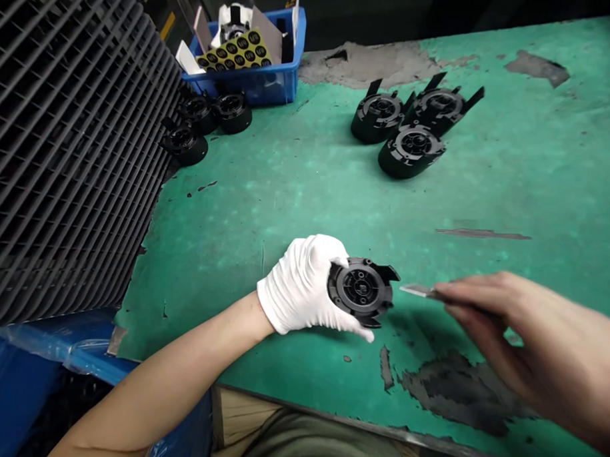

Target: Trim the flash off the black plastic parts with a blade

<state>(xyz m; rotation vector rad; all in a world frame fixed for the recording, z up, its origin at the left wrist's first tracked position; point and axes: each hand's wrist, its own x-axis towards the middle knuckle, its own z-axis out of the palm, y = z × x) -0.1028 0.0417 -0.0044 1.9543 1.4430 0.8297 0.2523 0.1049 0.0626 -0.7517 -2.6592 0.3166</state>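
My left hand (308,285), in a white glove, is closed around a round black plastic part (361,288). The part's ringed face points up toward me, and short tabs stick out on its right side. Bare and closed, my right hand (521,329) grips a craft knife (423,291) by its dark handle. The blade points left and ends just short of the part's upper right tab, apart from it. Most of the knife's handle is hidden by my fingers.
Several similar black parts (412,149) stand at the back right of the worn green table (296,181). More black parts (232,112) sit at the back left, near a blue bin (270,84) of parts and card. A dark slatted grid (73,134) rises along the left.
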